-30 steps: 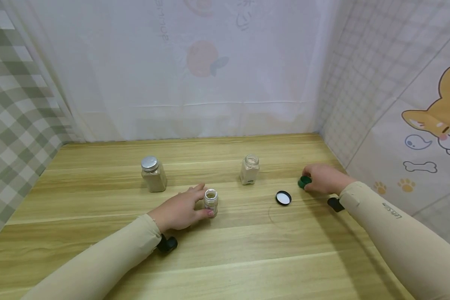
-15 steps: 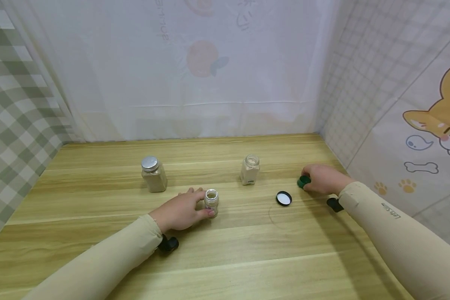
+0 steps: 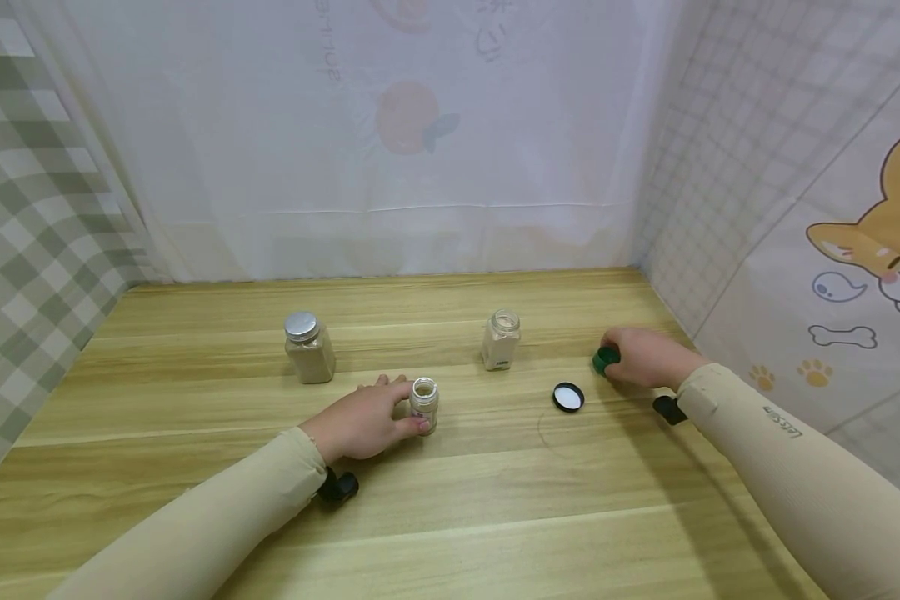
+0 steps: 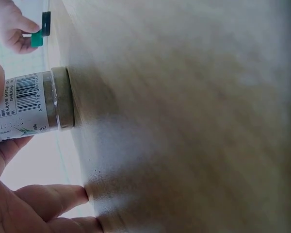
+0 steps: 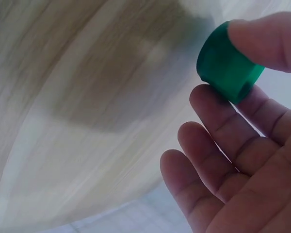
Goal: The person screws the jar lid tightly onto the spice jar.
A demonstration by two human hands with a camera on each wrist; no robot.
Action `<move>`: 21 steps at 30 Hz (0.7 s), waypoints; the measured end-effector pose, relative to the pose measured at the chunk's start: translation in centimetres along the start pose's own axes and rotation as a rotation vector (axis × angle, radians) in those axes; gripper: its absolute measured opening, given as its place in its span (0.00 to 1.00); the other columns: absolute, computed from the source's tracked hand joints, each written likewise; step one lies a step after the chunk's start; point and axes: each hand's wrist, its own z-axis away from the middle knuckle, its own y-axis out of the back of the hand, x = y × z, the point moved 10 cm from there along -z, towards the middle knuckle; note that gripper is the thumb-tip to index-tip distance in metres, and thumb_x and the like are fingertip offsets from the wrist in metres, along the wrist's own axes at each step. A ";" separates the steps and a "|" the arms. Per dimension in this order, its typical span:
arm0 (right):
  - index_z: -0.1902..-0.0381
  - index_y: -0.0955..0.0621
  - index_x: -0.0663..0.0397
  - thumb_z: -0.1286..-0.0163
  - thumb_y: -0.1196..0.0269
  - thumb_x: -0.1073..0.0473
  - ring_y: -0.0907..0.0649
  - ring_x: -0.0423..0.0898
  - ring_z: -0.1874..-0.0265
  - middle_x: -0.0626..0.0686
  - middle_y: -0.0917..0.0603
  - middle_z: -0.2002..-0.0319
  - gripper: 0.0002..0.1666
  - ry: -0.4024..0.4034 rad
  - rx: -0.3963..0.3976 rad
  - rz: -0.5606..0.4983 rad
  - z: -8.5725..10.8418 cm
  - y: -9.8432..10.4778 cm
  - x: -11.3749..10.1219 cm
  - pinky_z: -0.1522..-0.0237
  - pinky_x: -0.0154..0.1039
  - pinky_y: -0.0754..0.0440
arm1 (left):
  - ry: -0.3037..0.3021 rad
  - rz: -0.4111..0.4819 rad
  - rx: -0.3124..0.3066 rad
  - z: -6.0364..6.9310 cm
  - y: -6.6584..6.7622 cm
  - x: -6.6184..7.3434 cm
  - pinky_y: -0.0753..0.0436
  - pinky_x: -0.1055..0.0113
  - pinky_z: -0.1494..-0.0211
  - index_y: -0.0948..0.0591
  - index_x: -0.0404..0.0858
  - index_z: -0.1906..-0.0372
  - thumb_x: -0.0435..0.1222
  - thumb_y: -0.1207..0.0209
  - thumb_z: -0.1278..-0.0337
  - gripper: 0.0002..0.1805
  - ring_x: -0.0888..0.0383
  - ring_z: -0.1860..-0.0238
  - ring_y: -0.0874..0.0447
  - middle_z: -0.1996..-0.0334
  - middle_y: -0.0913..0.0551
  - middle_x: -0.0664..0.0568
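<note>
Left hand (image 3: 363, 421): lower centre of the head view; thumb and index finger grip the small jar, other fingers spread, two fingertips on the worktop in the left wrist view.
Small jar (image 3: 423, 414): near centre of the head view, upright, mouth uncovered, printed label with barcode facing the left wrist camera.
Right hand (image 3: 645, 357): right of centre in the head view; thumb and fingers pinch the green cap, ring and little fingers extended clear of it in the right wrist view.
Green cap (image 5: 228, 63): upper right of the right wrist view, in the right fingers; can't tell if it touches the worktop.
Black lid (image 3: 568, 397): right of centre in the head view, flat on the worktop, white inside facing up, near the green cap.
Square jar (image 3: 501, 343): just above and right of frame centre, upright, mouth uncovered, pale contents.
Silver-lidded jar (image 3: 310, 354): left of centre, upright, lid on, tan contents, near the left hand.
Worktop (image 3: 495, 517): wood grain, fills the lower frame.
Backdrop (image 3: 270, 150): whitish sheet across the top, faint orange fruit print.
Side sheet (image 3: 772, 275): right edge, cartoon dog, bone and paw prints.
Checked cloth (image 3: 22, 192): upper left, green and white.
</note>
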 end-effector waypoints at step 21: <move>0.49 0.18 0.62 0.31 0.34 0.61 0.19 0.48 0.64 0.53 0.14 0.60 0.16 0.016 0.050 -0.044 0.1 0.9 -2.4 0.58 0.45 0.18 | 0.007 -0.022 0.002 0.0 0.0 -0.1 0.47 0.33 0.17 0.23 0.57 0.33 0.56 0.37 0.28 0.24 0.29 0.18 0.47 0.23 0.31 0.36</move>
